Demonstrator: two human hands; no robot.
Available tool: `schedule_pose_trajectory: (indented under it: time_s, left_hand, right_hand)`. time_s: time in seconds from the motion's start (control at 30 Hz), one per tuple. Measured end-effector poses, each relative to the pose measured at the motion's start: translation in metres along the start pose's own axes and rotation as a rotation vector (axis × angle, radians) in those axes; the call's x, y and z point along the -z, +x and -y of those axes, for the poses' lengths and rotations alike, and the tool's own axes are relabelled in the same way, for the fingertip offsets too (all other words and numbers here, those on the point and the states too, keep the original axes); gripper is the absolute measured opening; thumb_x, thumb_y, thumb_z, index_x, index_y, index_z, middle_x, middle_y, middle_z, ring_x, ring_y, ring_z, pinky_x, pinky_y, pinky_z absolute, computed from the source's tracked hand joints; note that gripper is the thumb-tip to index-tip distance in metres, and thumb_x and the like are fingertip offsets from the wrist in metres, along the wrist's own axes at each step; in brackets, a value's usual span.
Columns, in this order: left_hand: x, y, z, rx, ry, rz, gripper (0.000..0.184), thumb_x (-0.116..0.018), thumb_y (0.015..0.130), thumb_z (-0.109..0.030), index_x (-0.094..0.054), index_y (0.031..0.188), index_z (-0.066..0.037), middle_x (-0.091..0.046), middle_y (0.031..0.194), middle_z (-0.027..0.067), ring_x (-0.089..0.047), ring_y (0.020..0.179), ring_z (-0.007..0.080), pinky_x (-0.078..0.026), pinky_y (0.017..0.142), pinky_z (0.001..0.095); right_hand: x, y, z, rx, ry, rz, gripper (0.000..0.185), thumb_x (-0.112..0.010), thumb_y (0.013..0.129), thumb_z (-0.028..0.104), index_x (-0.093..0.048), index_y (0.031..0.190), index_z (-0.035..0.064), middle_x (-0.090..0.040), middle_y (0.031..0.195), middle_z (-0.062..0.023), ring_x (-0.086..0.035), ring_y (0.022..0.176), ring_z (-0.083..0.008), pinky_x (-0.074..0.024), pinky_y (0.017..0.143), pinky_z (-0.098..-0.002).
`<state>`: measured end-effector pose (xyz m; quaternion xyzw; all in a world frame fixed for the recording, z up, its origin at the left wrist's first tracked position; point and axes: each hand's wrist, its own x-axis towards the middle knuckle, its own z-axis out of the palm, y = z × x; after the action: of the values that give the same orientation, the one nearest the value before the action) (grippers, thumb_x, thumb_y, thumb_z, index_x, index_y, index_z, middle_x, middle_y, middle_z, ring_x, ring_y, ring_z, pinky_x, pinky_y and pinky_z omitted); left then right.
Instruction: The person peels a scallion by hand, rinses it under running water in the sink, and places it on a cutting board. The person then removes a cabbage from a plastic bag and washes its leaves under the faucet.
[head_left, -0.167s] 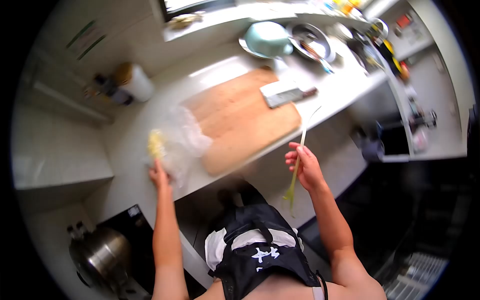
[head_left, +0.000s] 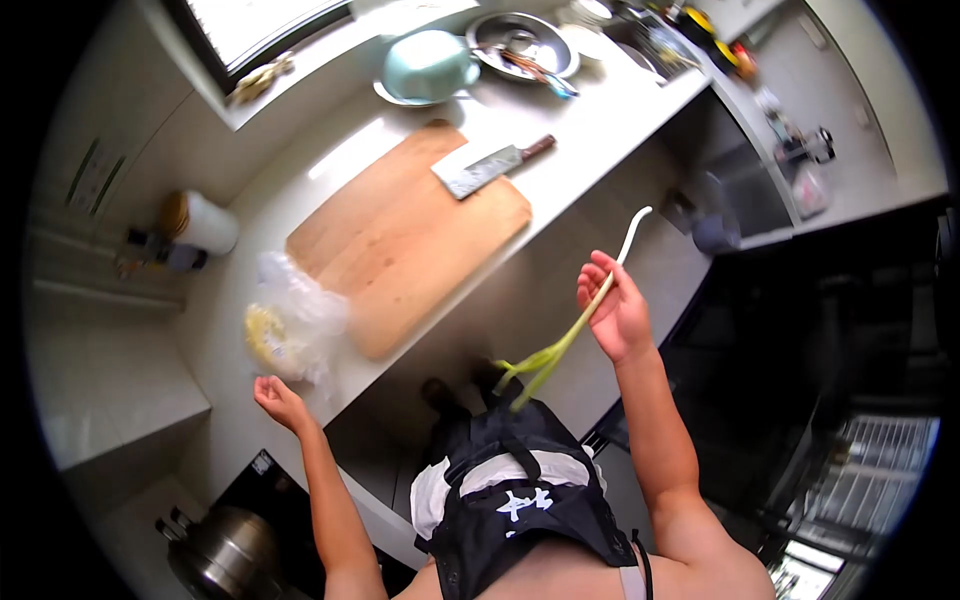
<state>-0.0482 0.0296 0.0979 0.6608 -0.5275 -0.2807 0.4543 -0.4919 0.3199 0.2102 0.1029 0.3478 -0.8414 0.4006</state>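
A green onion [head_left: 570,338], white at its upper end and green at its lower end, rests in my right hand [head_left: 617,310], in front of the counter edge. My left hand [head_left: 282,402] has its fingers curled, just below a clear plastic bag [head_left: 310,310] with something pale yellow [head_left: 264,335] in it; whether it touches the bag is hard to tell. Beside the bag lies a wooden cutting board [head_left: 400,240]. A cleaver [head_left: 482,171] with a brown handle lies across the board's upper right edge.
At the back stand a light-blue bowl [head_left: 425,68] and a metal basin [head_left: 522,45] with utensils. A white container [head_left: 212,223] is against the left wall. A metal pot [head_left: 228,552] sits at the lower left. The counter edge runs diagonally before me.
The view has turned, shifting the board and bowls leftward. My left hand has come away from the yellow item in the bag. The green onion now slants more, its green end toward the left.
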Motion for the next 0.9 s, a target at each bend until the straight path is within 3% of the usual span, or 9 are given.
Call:
schedule_pose_trajectory:
  time_s: [0.03, 0.07, 0.13, 0.17, 0.33, 0.4, 0.6, 0.7, 0.9]
  left_hand:
    - [-0.046, -0.084, -0.024, 0.164, -0.239, 0.22, 0.033, -0.055, 0.1, -0.018, -0.052, 0.126, 0.001, -0.064, 0.102, 0.0093, -0.062, 0.085, 0.0166, -0.049, 0.076, 0.0273]
    - [-0.012, -0.018, -0.072, -0.14, -0.102, 0.429, 0.023, -0.054, 0.1, -0.013, -0.055, 0.119, 0.0, -0.062, 0.096, 0.007, -0.059, 0.08, 0.012, -0.046, 0.07, 0.0238]
    - [-0.063, -0.157, -0.123, -0.005, -0.214, 0.733, 0.019, -0.054, 0.098, -0.01, -0.06, 0.114, -0.001, -0.063, 0.09, 0.0045, -0.06, 0.076, 0.011, -0.049, 0.069, 0.0257]
    - [-0.058, -0.194, -0.161, -0.384, -0.008, 1.095, 0.022, -0.056, 0.097, -0.01, -0.061, 0.116, 0.0, -0.065, 0.09, 0.0058, -0.062, 0.077, 0.0107, -0.05, 0.07, 0.0252]
    - [-0.131, -0.407, -0.281, 0.554, -0.665, 1.638, 0.031, -0.058, 0.1, -0.02, -0.058, 0.122, 0.002, -0.066, 0.091, 0.0065, -0.064, 0.073, 0.0126, -0.051, 0.06, 0.0268]
    - [-0.189, -0.436, -0.282, 1.033, -0.831, 1.484, 0.033, -0.055, 0.102, -0.029, -0.056, 0.121, -0.003, -0.063, 0.086, 0.0059, -0.062, 0.067, 0.0155, -0.052, 0.057, 0.0284]
    - [-0.283, -0.474, -0.339, 0.547, -0.774, 1.546, 0.027, -0.056, 0.102, -0.027, -0.063, 0.11, -0.003, -0.063, 0.084, 0.0032, -0.06, 0.071, 0.0117, -0.051, 0.061, 0.0219]
    - [-0.31, -0.489, -0.348, 0.552, -0.612, 1.582, 0.029, -0.057, 0.101, -0.03, -0.063, 0.11, -0.002, -0.065, 0.085, 0.0029, -0.06, 0.072, 0.011, -0.051, 0.063, 0.022]
    - [-0.33, -0.511, -0.343, 0.592, -0.387, 1.761, 0.027, -0.058, 0.101, -0.03, -0.064, 0.109, -0.005, -0.065, 0.084, 0.0, -0.061, 0.072, 0.0089, -0.049, 0.061, 0.0194]
  right_hand:
    - [0.0, -0.015, 0.057, 0.077, -0.105, -0.035, 0.032, -0.042, 0.106, 0.025, -0.055, 0.123, 0.0019, -0.067, 0.105, -0.0123, -0.065, 0.097, -0.0229, -0.0558, 0.086, -0.0336]
    - [0.018, 0.03, -0.053, 0.001, 0.239, 0.035, 0.032, -0.041, 0.106, 0.025, -0.055, 0.123, 0.0019, -0.066, 0.106, -0.0122, -0.064, 0.098, -0.0234, -0.0548, 0.089, -0.0351]
    - [0.024, -0.005, 0.056, 0.117, 0.078, -0.023, 0.032, -0.04, 0.106, 0.026, -0.055, 0.122, 0.0019, -0.066, 0.108, -0.0122, -0.064, 0.1, -0.0239, -0.0538, 0.092, -0.0365]
    - [0.044, 0.003, 0.031, 0.14, 0.195, -0.01, 0.033, -0.04, 0.106, 0.026, -0.055, 0.121, 0.0019, -0.066, 0.109, -0.0123, -0.063, 0.102, -0.0241, -0.0531, 0.094, -0.0374]
    - [0.043, -0.044, 0.148, 0.269, 0.149, -0.02, 0.032, -0.042, 0.105, 0.029, -0.057, 0.119, 0.0039, -0.067, 0.112, -0.0141, -0.064, 0.104, -0.0253, -0.0518, 0.095, -0.0382]
    - [0.079, -0.039, 0.153, 0.276, 0.118, 0.065, 0.035, -0.041, 0.105, 0.031, -0.057, 0.12, 0.0039, -0.067, 0.113, -0.0137, -0.064, 0.106, -0.0242, -0.0516, 0.094, -0.0379]
    - [0.224, -0.073, 0.24, 0.208, -0.517, 0.025, 0.047, -0.047, 0.104, 0.04, -0.056, 0.13, 0.0013, -0.066, 0.121, -0.0113, -0.063, 0.111, -0.0185, -0.0489, 0.095, -0.0326]
    - [0.35, -0.14, 0.254, 0.461, -1.068, -0.465, 0.037, -0.061, 0.096, 0.03, -0.065, 0.117, -0.0002, -0.072, 0.102, -0.0124, -0.069, 0.095, -0.0205, -0.0547, 0.083, -0.0341]
    - [0.436, -0.389, 0.255, 0.041, -1.805, -1.498, 0.016, -0.066, 0.083, 0.02, -0.07, 0.091, 0.0066, -0.068, 0.095, -0.0124, -0.064, 0.096, -0.0319, -0.0524, 0.084, -0.0444]
